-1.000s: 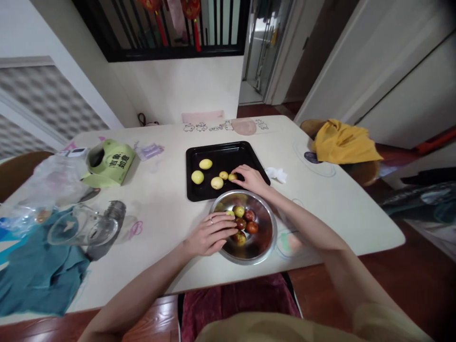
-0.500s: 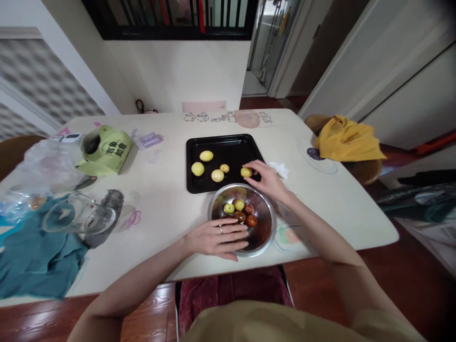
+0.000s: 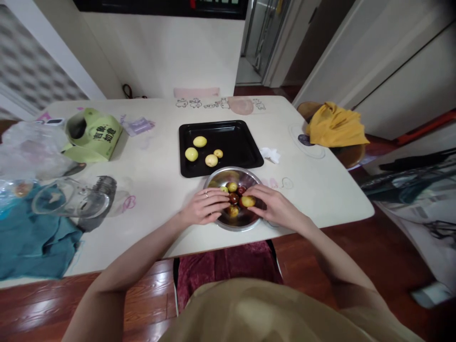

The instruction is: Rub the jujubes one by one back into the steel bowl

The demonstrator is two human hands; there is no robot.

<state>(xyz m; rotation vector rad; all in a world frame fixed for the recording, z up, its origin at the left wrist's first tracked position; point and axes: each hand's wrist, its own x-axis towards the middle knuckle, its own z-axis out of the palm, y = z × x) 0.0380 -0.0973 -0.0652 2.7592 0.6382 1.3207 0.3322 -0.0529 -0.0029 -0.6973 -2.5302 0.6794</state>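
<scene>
One fruit [image 3: 248,202] held within bowl rim [image 3: 240,229], gap between hands [image 3: 204,207] [image 3: 276,207]

The right hand [image 3: 276,206] holds a yellowish fruit [image 3: 248,202] in its fingers, inside a metal bowl [image 3: 249,222] of red, brown and green fruits [image 3: 233,198], while the left hand [image 3: 202,206] reaches over the bowl's left rim. Just beyond on the pale surface [image 3: 156,190], a black tray [image 3: 235,137] bears four yellow fruits [image 3: 211,160].

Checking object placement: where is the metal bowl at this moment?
In the head view, the metal bowl is near the picture's middle, on the table, between the left hand and right hand, on the person's side of the black tray.
</scene>
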